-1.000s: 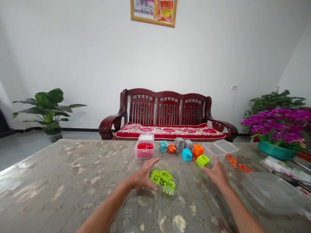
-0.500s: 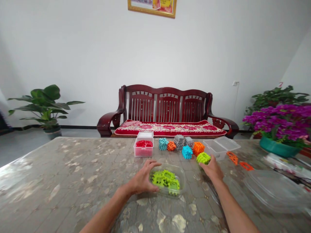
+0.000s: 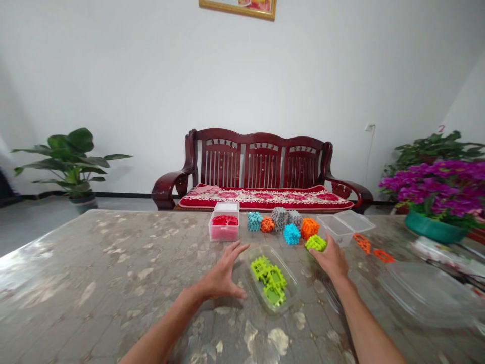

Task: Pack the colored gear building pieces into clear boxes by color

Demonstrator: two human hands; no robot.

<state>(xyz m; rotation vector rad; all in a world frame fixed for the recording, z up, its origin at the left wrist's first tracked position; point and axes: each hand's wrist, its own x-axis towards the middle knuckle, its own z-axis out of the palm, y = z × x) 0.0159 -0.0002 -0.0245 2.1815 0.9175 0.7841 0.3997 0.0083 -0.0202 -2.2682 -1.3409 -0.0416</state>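
My left hand [image 3: 226, 274] hovers with fingers spread just left of a clear plastic tub [image 3: 290, 298]. Inside that tub lie several flat lime-green interlocking pieces [image 3: 270, 279]. My right hand [image 3: 331, 257] grips a lime-green interlocking-block ball [image 3: 316, 243], thumb and fingers on its right side. Behind it, close by, are an orange block ball [image 3: 309, 228] and a bright blue one [image 3: 291, 234]. Further left stand two grey balls [image 3: 279, 219], a small orange ball [image 3: 267, 224] and a teal ball [image 3: 255, 221].
A box with red pieces [image 3: 224, 228] stands at the back, its lid up. An open clear box [image 3: 337, 230] and flat orange pieces [image 3: 362, 243] are to the right. Clear lids [image 3: 428, 293] and a purple flower pot [image 3: 435, 226] occupy the right side. A wooden sofa [image 3: 261, 162] stands beyond.
My left hand has let go of the clear tub, which now sits turned and slightly further right. My right hand still holds the lime-green ball, moved very little.
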